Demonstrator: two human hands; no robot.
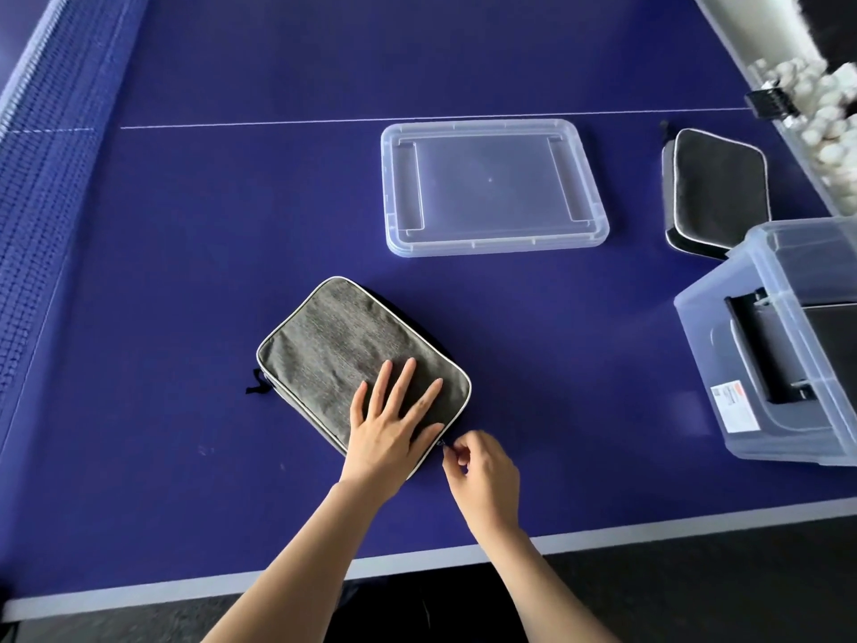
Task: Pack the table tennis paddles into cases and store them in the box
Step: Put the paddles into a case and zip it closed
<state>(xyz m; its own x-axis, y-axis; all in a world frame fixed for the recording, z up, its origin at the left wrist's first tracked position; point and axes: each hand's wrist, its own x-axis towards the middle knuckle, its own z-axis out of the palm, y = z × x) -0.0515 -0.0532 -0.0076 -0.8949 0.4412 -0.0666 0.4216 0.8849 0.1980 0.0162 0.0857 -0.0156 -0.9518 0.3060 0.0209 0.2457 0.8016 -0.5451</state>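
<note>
A grey fabric paddle case [338,345] with white piping lies flat on the blue table. My left hand [392,424] presses flat on its near corner, fingers straight and spread. My right hand [482,475] pinches the case's zipper pull [442,444] at the near right edge. A second, black case [716,190] lies at the far right. The clear plastic box [723,345] stands at the right edge, with dark cases visible inside. No bare paddle is in sight.
The box's clear lid [491,185] lies upside down beyond the grey case. The table net [41,187] runs along the left. A container of white balls [830,113] sits at the far right. The table's white front edge [417,556] is near me.
</note>
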